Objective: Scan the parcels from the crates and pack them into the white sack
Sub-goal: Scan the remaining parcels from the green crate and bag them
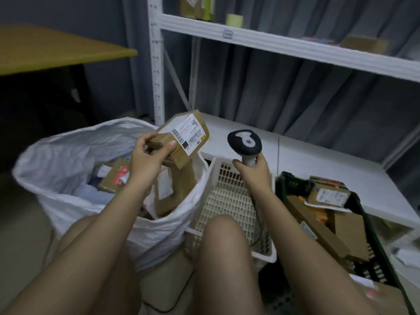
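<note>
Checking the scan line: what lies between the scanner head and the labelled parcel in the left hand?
Nothing: in the head view the gap from scanner to parcel is open air, with only the white shelf board behind.

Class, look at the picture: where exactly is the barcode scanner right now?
The barcode scanner is right of centre in the head view, held upright in the right hand above the white crate, beside the cardboard parcel in the left hand.

We grip a labelled parcel [181, 139] in our left hand [148, 155] above the sack [68, 155]; our right hand [252, 171] holds the scanner [245, 144] beside it.
</note>
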`<act>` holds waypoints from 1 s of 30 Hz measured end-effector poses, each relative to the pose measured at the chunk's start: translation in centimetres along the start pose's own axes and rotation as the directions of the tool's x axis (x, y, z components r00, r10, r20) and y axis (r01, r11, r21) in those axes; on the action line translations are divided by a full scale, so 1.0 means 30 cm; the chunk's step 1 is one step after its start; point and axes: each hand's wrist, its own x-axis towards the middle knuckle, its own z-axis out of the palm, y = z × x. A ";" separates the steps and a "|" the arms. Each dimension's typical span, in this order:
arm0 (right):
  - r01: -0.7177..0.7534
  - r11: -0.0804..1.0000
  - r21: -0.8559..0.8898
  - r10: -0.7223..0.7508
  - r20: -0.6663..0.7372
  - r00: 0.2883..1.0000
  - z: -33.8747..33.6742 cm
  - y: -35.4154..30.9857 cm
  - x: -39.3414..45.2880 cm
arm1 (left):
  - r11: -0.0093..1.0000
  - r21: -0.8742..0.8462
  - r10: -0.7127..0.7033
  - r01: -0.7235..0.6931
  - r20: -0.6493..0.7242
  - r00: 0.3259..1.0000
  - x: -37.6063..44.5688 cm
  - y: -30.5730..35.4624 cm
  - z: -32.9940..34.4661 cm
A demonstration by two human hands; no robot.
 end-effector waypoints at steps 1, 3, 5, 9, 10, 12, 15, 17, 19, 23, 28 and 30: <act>-0.011 1.000 -0.010 0.012 0.026 1.000 0.052 -0.019 0.019 | 1.000 0.027 0.002 -0.001 -0.044 0.999 0.018 0.011 -0.057; -0.064 0.997 -0.046 0.068 0.085 0.994 0.154 -0.038 0.045 | 0.997 0.074 -0.003 0.011 -0.114 0.994 0.045 0.023 -0.156; -0.129 0.989 -0.076 0.138 0.122 0.983 0.247 -0.029 0.058 | 0.990 0.139 0.009 0.014 -0.162 0.987 0.065 0.021 -0.237; -0.193 0.967 -0.164 0.207 0.070 0.976 0.377 0.028 0.077 | 0.960 0.278 0.018 0.033 -0.180 0.983 0.117 -0.005 -0.351; -0.197 0.960 -0.197 0.208 0.038 0.977 0.397 0.044 0.085 | 0.953 0.303 0.021 0.034 -0.178 0.984 0.134 -0.013 -0.369; -0.207 0.944 -0.258 0.212 -0.008 0.977 0.426 0.073 0.102 | 0.935 0.355 0.041 0.026 -0.181 0.983 0.170 -0.034 -0.391; -0.239 0.917 -0.319 0.251 -0.004 0.968 0.454 0.103 0.131 | 0.879 0.477 0.085 0.015 -0.188 0.978 0.217 -0.069 -0.392; -0.257 0.904 -0.341 0.276 0.009 0.961 0.474 0.116 0.154 | 0.851 0.525 0.084 0.024 -0.182 0.980 0.251 -0.099 -0.379; -0.257 0.922 -0.290 0.274 0.018 0.962 0.500 0.117 0.173 | 0.829 0.558 0.083 0.029 -0.174 0.981 0.286 -0.124 -0.360; -0.237 0.971 -0.019 0.237 0.034 0.971 0.553 0.077 0.186 | 0.771 0.631 0.169 -0.082 -0.080 0.982 0.358 -0.167 -0.305; -0.164 0.974 0.156 0.171 -0.032 0.985 0.571 0.052 0.176 | 0.485 0.863 0.088 -0.142 0.113 0.990 0.392 -0.319 -0.269; -0.164 0.970 0.181 0.174 -0.043 0.984 0.570 0.057 0.172 | 0.295 0.949 -0.035 -0.115 0.131 0.991 0.391 -0.371 -0.279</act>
